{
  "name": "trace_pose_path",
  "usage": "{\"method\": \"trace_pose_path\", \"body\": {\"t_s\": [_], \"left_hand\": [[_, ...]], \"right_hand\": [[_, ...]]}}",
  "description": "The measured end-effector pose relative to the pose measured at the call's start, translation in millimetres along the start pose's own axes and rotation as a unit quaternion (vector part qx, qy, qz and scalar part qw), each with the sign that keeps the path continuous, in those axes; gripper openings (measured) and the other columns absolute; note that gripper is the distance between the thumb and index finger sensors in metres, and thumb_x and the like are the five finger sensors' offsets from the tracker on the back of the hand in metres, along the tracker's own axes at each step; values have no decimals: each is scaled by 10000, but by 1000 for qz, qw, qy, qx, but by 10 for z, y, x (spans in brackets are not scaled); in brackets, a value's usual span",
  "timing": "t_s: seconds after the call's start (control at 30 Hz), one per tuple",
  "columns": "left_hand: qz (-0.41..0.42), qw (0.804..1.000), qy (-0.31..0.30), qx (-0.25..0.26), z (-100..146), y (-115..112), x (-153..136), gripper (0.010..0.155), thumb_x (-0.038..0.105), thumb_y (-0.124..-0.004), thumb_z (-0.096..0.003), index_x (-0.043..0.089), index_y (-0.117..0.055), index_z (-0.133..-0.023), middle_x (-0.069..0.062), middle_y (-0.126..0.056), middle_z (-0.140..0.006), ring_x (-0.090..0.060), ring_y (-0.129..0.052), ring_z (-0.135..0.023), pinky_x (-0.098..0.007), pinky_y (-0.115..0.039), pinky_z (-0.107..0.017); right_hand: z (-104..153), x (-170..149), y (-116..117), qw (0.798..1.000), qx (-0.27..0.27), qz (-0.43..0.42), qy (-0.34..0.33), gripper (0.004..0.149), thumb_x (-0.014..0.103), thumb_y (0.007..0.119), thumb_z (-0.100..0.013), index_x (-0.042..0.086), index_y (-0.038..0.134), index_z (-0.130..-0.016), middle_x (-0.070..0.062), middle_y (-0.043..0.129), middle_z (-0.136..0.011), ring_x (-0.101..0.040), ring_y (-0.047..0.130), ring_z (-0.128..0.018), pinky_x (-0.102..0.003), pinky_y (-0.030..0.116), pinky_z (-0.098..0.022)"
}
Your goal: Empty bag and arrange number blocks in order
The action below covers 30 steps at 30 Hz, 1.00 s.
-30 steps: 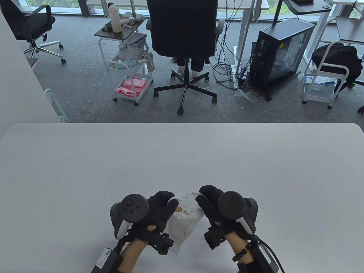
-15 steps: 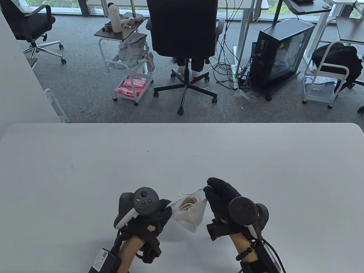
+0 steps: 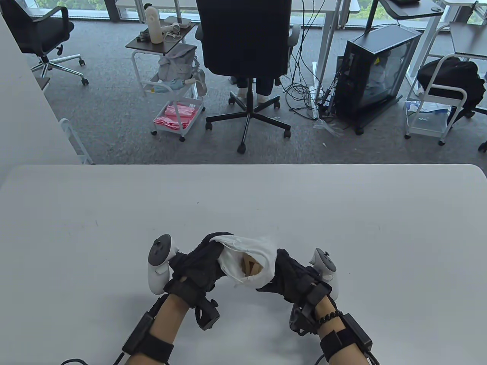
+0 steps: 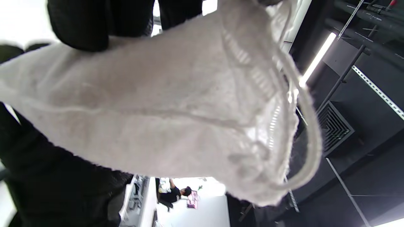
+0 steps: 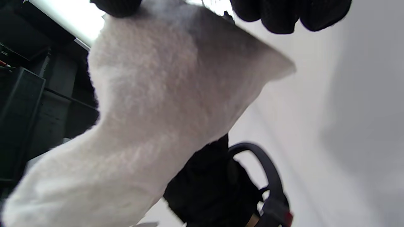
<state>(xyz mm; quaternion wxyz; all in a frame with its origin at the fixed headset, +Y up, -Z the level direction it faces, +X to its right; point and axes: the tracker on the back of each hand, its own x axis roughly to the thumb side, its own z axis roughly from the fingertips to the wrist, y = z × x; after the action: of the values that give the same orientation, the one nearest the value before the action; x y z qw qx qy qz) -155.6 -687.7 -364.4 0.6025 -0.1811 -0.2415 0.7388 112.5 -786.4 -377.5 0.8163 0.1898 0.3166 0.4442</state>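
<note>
A small white cloth drawstring bag (image 3: 249,256) is held up off the white table (image 3: 243,205) between both hands, tipped so its open mouth faces the camera. Wooden blocks (image 3: 251,267) show inside the mouth. My left hand (image 3: 198,262) grips the bag's left side. My right hand (image 3: 291,273) grips its right side. The bag fills the left wrist view (image 4: 176,104), with its cord loop hanging at the right, and the right wrist view (image 5: 164,104). No block lies on the table.
The table's far edge (image 3: 243,165) borders an office floor with a black chair (image 3: 245,57), a white cart (image 3: 175,95) and a computer case (image 3: 374,72). Nothing else lies on the table.
Both hands have rolled over so the trackers face outward, and the bag has swung from hanging mouth-up to tipped with its mouth toward the camera. It sits slightly higher and farther from the near edge.
</note>
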Motion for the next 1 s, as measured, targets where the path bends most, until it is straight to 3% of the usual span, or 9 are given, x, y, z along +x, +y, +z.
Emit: {"method": "trace_pose_path", "body": {"t_s": [0.1,0.2,0.47,0.53,0.67,0.7,0.8,0.93,1.0], "left_hand": [[28,1000,2,13,-16,20,-59,449,431,-486,-639,262,-570,-1046,-203,-576,-1119,-596,-690,-1002,-671,-708,-700],[24,1000,16,7,0,43,-106,463,431,-492,-640,251,-561,-1060,-214,-563,-1124,-591,-700,-996,-660,-706,-704],[-74,994,71,27,105,182,-226,474,385,-570,-631,194,-609,-1063,-230,-651,-1082,-559,-779,-949,-658,-726,-664],[-139,985,89,49,138,226,-263,469,376,-606,-621,182,-653,-1045,-203,-707,-1059,-551,-783,-947,-699,-673,-658],[-316,938,119,83,140,288,-365,448,376,-683,-592,201,-741,-1001,-205,-726,-1054,-607,-703,-962,-778,-562,-631],[-335,930,125,80,132,290,-393,446,374,-691,-591,206,-743,-1000,-214,-710,-1064,-620,-678,-967,-791,-536,-626],[-371,914,145,69,82,277,-483,460,371,-700,-586,192,-740,-1007,-249,-663,-1083,-655,-610,-973,-813,-478,-617],[-447,875,178,54,37,327,-561,504,339,-703,-578,146,-699,-1044,-301,-618,-1090,-685,-556,-968,-826,-438,-605],[-475,857,194,40,52,400,-558,508,316,-692,-579,144,-681,-1056,-296,-602,-1100,-691,-544,-967,-828,-434,-602]], "right_hand": [[23,53,-25,999,-31,-7,-26,659,477,623,-583,92,514,-1108,-177,694,-1063,-451,789,-936,-624,683,-727],[113,151,-91,985,-148,85,-38,542,462,702,-539,148,728,-980,-83,886,-910,-334,967,-786,-513,857,-623],[273,384,-55,930,-286,223,-58,367,396,839,-475,179,894,-767,-9,1015,-657,-235,1059,-577,-432,940,-485],[298,473,1,897,-324,291,-69,360,360,828,-480,152,882,-770,-29,1001,-649,-241,1049,-564,-446,935,-482],[324,709,235,805,-359,463,-99,356,276,770,-513,114,830,-825,-75,949,-702,-291,997,-620,-499,889,-522],[319,736,286,789,-358,489,-101,353,267,769,-520,113,825,-833,-83,941,-716,-305,986,-639,-514,872,-539],[245,814,494,705,-357,601,-121,347,274,796,-512,124,836,-823,-80,947,-718,-317,983,-654,-530,858,-556],[99,730,761,574,-337,729,-159,343,291,829,-486,151,860,-797,-62,969,-706,-309,1000,-650,-521,870,-554],[26,638,914,488,-301,800,-176,346,304,848,-480,157,859,-793,-51,973,-702,-298,1005,-650,-511,876,-555]]}}
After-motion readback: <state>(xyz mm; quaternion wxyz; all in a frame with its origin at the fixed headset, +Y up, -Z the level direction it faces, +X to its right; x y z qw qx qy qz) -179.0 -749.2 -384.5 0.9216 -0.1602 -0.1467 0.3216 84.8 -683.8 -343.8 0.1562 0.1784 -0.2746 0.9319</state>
